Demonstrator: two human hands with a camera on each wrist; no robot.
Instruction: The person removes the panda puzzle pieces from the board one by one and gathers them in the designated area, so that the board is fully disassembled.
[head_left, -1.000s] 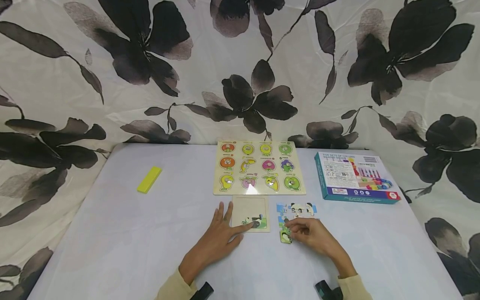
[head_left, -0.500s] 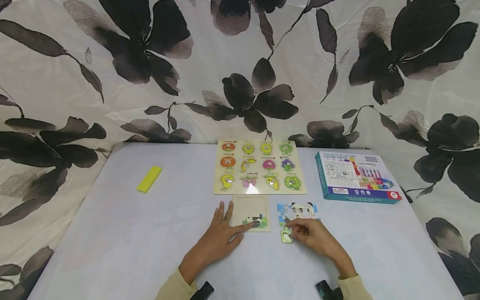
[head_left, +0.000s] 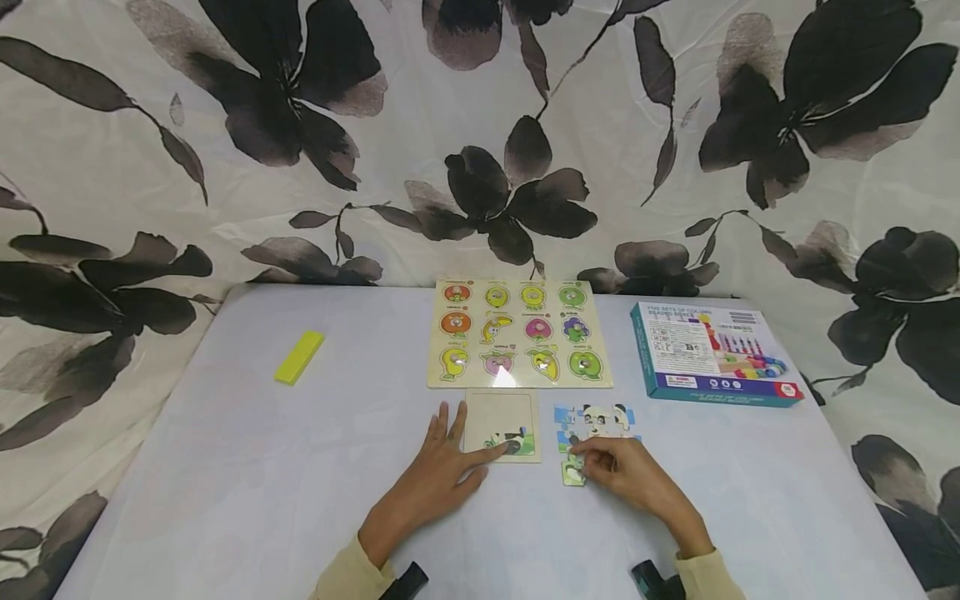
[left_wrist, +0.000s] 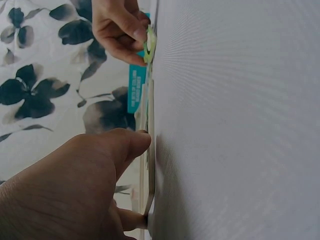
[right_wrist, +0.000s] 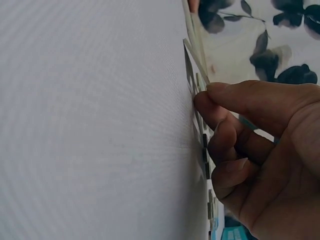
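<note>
Piece (head_left: 573, 472) pinched in right hand (head_left: 626, 477) on desk (head_left: 225, 467), just below loose panda pieces (head_left: 596, 421). Left hand (head_left: 438, 475), fingers flat, steadies tray (head_left: 501, 421). Best: lift piece clear, align w/ tray gap, seat flat.

A pale table (head_left: 225, 467) is filling the lower half of the head view, its far edge running across the middle of the frame. Behind it a cream curtain (head_left: 420, 100) printed with large dark flowers is hanging across the whole upper half and draping down past both sides. Soft, even light is falling over everything.
</note>
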